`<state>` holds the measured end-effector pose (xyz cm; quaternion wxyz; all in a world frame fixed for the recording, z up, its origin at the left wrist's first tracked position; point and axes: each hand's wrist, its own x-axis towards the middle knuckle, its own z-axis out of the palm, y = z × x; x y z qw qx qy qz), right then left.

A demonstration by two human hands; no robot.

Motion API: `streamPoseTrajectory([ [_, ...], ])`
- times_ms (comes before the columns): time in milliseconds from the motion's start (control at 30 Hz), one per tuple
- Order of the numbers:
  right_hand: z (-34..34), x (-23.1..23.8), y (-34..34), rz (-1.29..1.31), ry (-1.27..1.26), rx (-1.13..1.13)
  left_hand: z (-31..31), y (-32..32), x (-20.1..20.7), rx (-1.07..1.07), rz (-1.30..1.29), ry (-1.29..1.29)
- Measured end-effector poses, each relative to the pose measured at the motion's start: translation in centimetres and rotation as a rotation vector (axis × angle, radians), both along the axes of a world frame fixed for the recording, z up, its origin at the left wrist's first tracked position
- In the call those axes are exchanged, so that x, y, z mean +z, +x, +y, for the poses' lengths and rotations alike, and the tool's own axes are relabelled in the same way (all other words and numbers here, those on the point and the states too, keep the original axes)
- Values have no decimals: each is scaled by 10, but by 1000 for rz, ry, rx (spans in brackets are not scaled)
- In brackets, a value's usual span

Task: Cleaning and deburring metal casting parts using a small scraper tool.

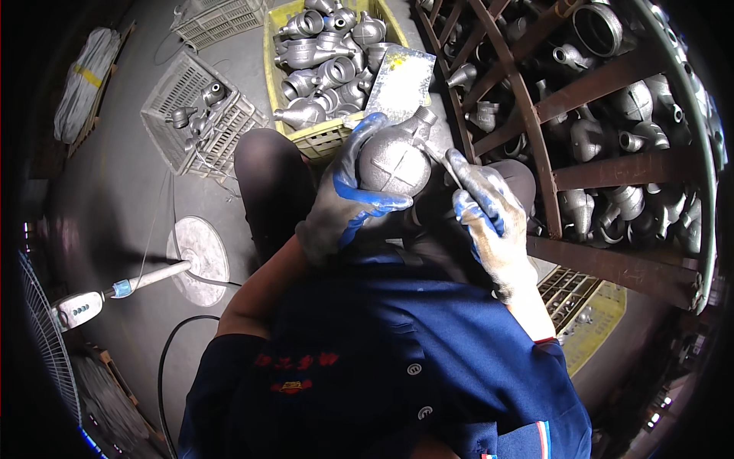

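Note:
My left hand [348,183], in a grey and blue work glove, wraps round a grey metal casting [396,164]. The casting has a round, bulging body with a raised cross on its face and a short neck pointing up and right. In the same kind of glove, my right hand [487,206] grips a slim metal tool [446,164]. Its thin end reaches the casting near the base of the neck; whether it touches cannot be made out. The fingers hide the rest of the tool, so its exact kind does not show.
Ahead, a yellow crate [279,76] is heaped with castings, a speckled metal plate [403,80] leaning on it. A grey crate [164,99] stands left of it. On the right, a brown metal rack [547,183] holds many castings. A fan stand [202,260] and cable lie left.

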<state>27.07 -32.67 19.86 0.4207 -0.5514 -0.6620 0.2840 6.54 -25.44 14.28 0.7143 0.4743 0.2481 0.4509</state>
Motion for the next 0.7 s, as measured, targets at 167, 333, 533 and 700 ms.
streamPoseTrajectory([
  [167,-2,1,-3,-83,71,-9,0,1,4,31,16,37],
  [333,-2,-1,-4,-121,41,-44,3,-6,1,67,202,178],
  [533,0,-2,-7,-162,72,-62,0,-3,9,43,115,115],
  [700,-2,1,-4,-259,83,-47,0,-3,6,44,147,123],
])
